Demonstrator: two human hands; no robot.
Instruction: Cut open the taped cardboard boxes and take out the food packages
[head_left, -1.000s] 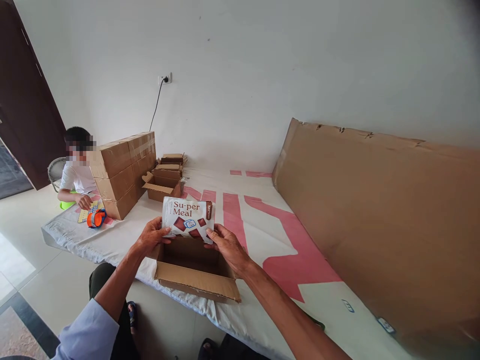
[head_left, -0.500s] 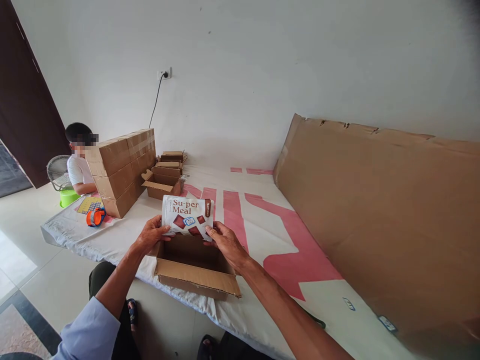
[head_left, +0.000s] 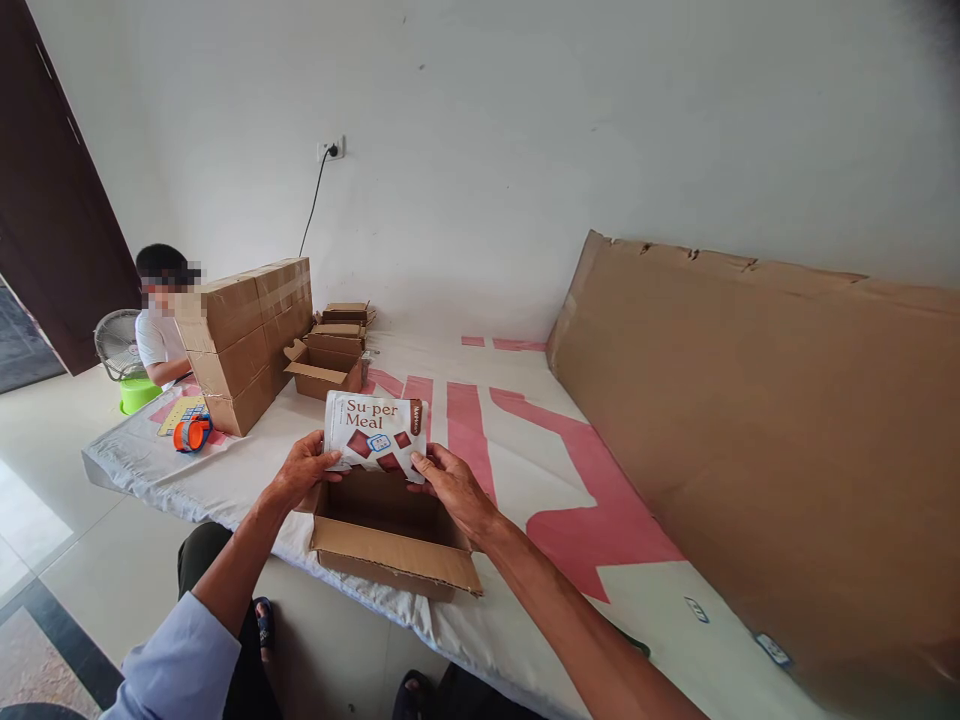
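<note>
A white food pouch [head_left: 379, 425], printed "Su-per Meal" with dark red squares, is held up between my two hands. My left hand [head_left: 309, 465] pinches its left lower edge, thumb on the front. On the opposite side my right hand [head_left: 454, 485] grips the lower right corner the same way. Directly beneath sits an open cardboard box [head_left: 390, 570], its near flap folded outward toward me. The box's dark inside is partly hidden behind the pouch and my hands, so I cannot tell what is in it.
Stacked sealed cartons [head_left: 244, 345] stand at the left, with smaller open boxes [head_left: 326, 370] beside them. An orange tape dispenser [head_left: 193, 433] lies near the table's left end. A large cardboard sheet [head_left: 750, 420] leans along the right. Behind the cartons is a person [head_left: 154, 335].
My hands, the pouch and the box stay practically where they were. The person behind the cartons has shifted slightly.
</note>
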